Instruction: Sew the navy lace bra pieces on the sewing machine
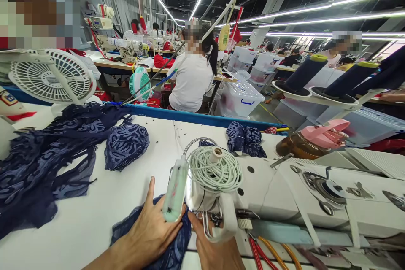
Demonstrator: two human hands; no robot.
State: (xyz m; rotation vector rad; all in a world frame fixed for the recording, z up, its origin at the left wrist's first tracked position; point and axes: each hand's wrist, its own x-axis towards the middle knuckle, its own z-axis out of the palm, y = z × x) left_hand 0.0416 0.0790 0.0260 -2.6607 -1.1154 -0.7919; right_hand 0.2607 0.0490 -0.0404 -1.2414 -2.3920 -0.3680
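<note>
A navy patterned fabric piece (172,251) lies on the white table at the head of a sewing machine (229,215). My left hand (155,223) rests on it, one finger stretched up and away, the others lying towards the needle area. Close by, my right hand (218,251) has a digit at the fabric's right edge and appears to pinch it; the machine head covers its other fingers. A pale green lamp (175,190) on a bendy metal neck partly blocks my left fingers. Coiled pale green cord (215,168) sits atop the machine head.
Navy fabric strips (63,147) spread across the left, beside a stack of cut pieces (127,144). Bundled pieces (245,138) lie behind the machine. Red-handled pliers (255,253), a pink-lidded bottle (316,139), thread cones (303,74) and a white fan (53,76) surround me. A person (193,76) sits ahead.
</note>
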